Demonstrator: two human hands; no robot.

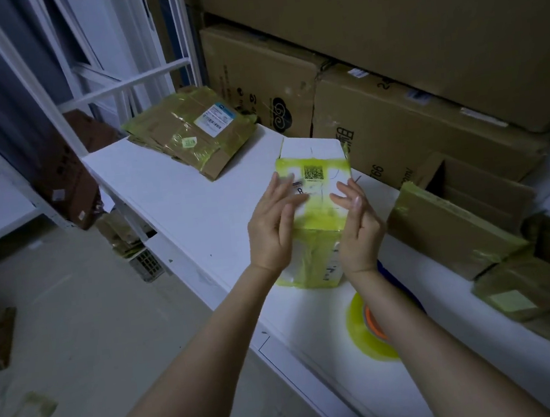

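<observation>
A small white box (315, 183) wrapped in yellow-green tape, with a square printed code on top, stands on the white table (177, 198). My left hand (273, 225) rests on its left side with straight fingers reaching over the top. My right hand (358, 223) presses its right side, fingers straight and thumb toward the box. A roll of yellow-green tape (369, 329) lies on the table just under my right forearm.
A stack of taped brown parcels (190, 129) lies at the table's far end. More taped parcels (451, 223) sit at the right. Large cardboard cartons (387, 60) are stacked behind. White shelf frames (59, 78) stand at the left over a bare floor.
</observation>
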